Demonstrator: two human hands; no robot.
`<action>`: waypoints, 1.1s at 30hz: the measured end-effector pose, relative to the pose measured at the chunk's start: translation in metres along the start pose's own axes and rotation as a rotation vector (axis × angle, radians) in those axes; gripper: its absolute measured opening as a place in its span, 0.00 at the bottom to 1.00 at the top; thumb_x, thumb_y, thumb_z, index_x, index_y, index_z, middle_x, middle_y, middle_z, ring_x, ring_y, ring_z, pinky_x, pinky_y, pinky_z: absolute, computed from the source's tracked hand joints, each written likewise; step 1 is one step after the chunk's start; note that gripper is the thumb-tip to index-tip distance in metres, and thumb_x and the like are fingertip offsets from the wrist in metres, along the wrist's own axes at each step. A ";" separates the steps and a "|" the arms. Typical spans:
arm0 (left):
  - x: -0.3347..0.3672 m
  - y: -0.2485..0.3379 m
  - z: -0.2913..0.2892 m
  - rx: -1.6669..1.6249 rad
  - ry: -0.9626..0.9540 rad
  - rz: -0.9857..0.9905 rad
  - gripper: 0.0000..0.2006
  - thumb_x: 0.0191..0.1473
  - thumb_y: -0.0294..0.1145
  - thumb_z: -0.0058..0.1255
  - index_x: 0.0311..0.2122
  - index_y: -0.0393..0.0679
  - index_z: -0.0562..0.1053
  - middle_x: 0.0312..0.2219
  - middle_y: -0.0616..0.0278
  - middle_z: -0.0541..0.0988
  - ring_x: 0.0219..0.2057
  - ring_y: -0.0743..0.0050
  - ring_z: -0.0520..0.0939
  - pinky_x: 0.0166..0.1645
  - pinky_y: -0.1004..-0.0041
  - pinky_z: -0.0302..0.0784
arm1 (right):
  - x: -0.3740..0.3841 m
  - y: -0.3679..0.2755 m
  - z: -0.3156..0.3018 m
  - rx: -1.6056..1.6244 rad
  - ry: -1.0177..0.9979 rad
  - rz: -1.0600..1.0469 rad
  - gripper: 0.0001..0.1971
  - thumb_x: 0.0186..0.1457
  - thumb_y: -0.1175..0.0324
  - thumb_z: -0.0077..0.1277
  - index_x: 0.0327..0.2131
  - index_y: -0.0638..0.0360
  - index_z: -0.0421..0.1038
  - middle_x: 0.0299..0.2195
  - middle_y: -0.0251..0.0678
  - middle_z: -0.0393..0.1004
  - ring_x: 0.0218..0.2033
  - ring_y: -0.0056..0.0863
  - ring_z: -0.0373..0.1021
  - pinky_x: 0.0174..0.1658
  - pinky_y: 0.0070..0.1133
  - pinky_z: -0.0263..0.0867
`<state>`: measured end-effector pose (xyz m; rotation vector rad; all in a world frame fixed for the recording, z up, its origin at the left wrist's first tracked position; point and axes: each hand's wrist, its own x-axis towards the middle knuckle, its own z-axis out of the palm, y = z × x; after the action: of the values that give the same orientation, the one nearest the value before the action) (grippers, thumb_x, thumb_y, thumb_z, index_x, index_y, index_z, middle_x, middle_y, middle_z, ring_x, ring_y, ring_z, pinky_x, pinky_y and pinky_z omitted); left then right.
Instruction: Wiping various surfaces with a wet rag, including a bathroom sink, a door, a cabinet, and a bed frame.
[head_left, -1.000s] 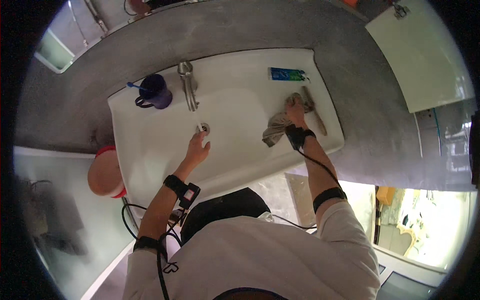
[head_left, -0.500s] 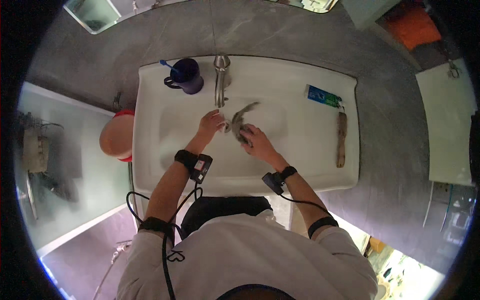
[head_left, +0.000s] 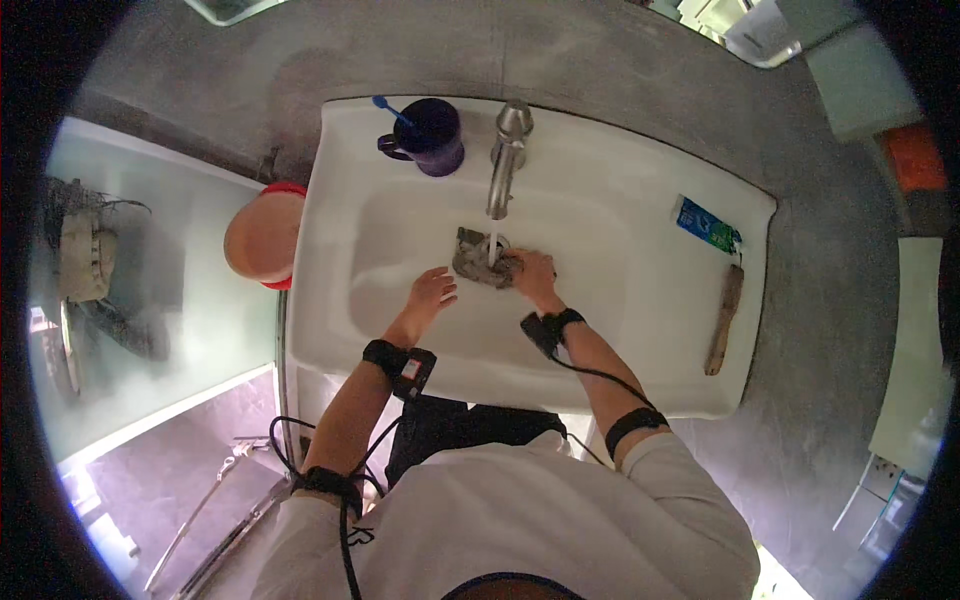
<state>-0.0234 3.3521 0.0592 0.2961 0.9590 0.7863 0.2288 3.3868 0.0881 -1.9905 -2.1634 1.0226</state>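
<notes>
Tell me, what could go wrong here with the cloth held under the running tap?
The grey cloth lies over the middle of the white sink, perhaps over the drain, so water from the tap might pool. The right hand holds the cloth in the stream, so splashes may reach its black wrist strap. The left hand is beside it, open.

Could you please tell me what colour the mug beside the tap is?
The mug is dark purple, with a blue toothbrush standing in it; the head view shows it best.

Probably a home bathroom: white washbasin (head_left: pixel 620 330), tap (head_left: pixel 505 160), toothbrush mug (head_left: pixel 432 138).
</notes>
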 end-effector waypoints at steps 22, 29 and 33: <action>0.065 0.030 0.091 -0.104 -0.205 0.103 0.15 0.53 0.24 0.35 0.47 0.46 0.56 0.39 0.59 0.67 0.37 0.68 0.75 0.35 0.67 0.76 | 0.010 -0.056 -0.005 0.866 0.307 -0.135 0.15 0.51 0.76 0.40 0.42 0.59 0.51 0.36 0.36 0.60 0.34 0.24 0.61 0.38 0.24 0.62; 0.067 0.027 0.095 -0.283 0.221 0.299 0.18 0.50 0.22 0.44 0.46 0.48 0.57 0.43 0.61 0.68 0.45 0.65 0.71 0.45 0.63 0.73 | -0.019 -0.091 -0.051 1.652 -0.154 0.444 0.29 0.50 0.63 0.45 0.52 0.61 0.46 0.49 0.46 0.56 0.45 0.36 0.60 0.46 0.35 0.60; 0.057 0.027 0.106 0.104 0.125 0.436 0.31 0.41 0.15 0.47 0.50 0.46 0.50 0.44 0.55 0.64 0.45 0.62 0.69 0.46 0.62 0.72 | 0.000 -0.059 -0.021 2.326 -0.234 0.220 0.28 0.50 0.59 0.43 0.51 0.65 0.49 0.50 0.46 0.55 0.46 0.41 0.59 0.47 0.42 0.58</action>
<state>0.0702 3.4224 0.0983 0.5633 1.0700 1.1649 0.1866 3.3985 0.1324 -0.6380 0.2070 1.9897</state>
